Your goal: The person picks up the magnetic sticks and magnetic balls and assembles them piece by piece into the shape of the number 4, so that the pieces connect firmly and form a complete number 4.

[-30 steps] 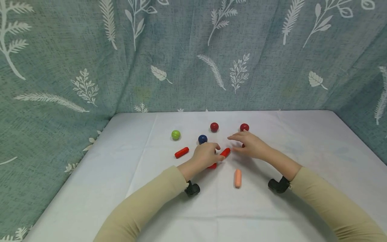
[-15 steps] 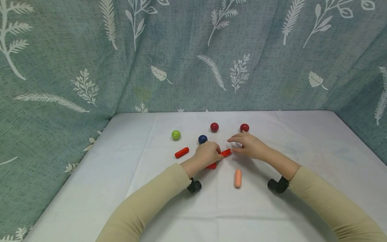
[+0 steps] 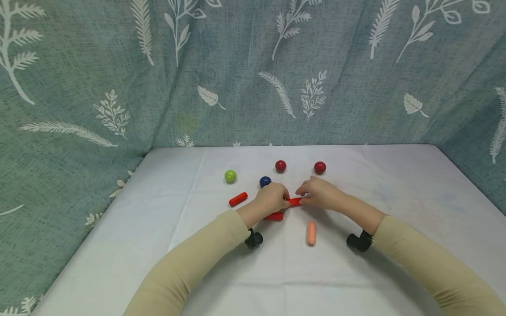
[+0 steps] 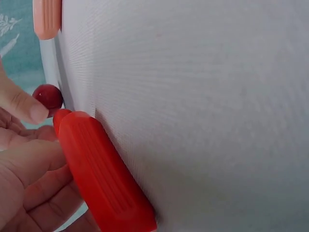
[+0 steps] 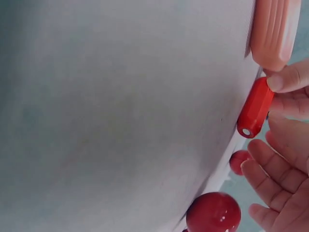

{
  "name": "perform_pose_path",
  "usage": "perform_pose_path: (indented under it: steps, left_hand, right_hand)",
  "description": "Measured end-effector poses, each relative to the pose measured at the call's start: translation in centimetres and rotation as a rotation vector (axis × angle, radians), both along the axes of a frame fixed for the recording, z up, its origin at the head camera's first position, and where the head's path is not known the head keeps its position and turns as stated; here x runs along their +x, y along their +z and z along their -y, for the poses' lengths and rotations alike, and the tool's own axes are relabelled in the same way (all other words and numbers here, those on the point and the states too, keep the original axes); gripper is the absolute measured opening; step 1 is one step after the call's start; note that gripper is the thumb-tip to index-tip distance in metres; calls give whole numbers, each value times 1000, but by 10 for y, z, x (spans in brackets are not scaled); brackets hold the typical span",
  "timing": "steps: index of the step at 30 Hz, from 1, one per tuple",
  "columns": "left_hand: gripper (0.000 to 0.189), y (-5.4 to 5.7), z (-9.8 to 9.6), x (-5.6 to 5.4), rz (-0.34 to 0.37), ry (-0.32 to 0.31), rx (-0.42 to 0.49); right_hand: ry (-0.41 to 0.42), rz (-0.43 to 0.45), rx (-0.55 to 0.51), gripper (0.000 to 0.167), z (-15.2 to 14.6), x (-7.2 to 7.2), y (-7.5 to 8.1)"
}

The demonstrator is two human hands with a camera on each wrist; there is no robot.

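My left hand [image 3: 269, 198] pinches one end of a short red ribbed plastic stick [image 3: 294, 202] between thumb and fingertips, close over the white table. My right hand [image 3: 321, 193] is at the stick's other end, thumb tip right beside it. In the right wrist view its fingers [image 5: 270, 179] are spread and loosely bent, and a small pale hole shows in the red stick's [image 5: 255, 110] near end. A second red stick [image 3: 274, 216] lies just below my left hand and fills the front of the left wrist view.
Another red stick [image 3: 238, 199] lies to the left, a peach stick [image 3: 311, 233] in front. Behind the hands sit a green ball [image 3: 230, 176], a blue ball [image 3: 265, 181] and two dark red balls, one left [image 3: 280, 166], one right [image 3: 319, 167]. A patterned curtain [image 3: 253, 87] hangs behind.
My left fingers have closed on the red stick and turned it from slanted to nearly level. My right hand has moved slightly left and nearer, uncovering the right dark red ball.
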State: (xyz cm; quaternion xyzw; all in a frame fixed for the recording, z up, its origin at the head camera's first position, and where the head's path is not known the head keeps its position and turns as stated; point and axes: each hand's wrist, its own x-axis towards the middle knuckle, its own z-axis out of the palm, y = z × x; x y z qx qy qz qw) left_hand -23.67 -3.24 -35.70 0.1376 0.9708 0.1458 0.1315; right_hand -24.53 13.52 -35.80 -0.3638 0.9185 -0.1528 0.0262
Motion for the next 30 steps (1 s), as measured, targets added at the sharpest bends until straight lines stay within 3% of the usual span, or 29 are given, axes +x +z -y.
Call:
perform_pose_path:
  steps: [7,24,30]
  left_hand:
    - [17,1,0,-4,8,-21,20]
    - [15,1,9,-8,24,3,52]
    - [18,12,16,-8,1,-1,49]
  right_hand:
    - [5,-20,60,14,5,0,-3]
    - [-33,-28,147,6,23,-3,3]
    - [-51,-36,189,6,26,-3,4]
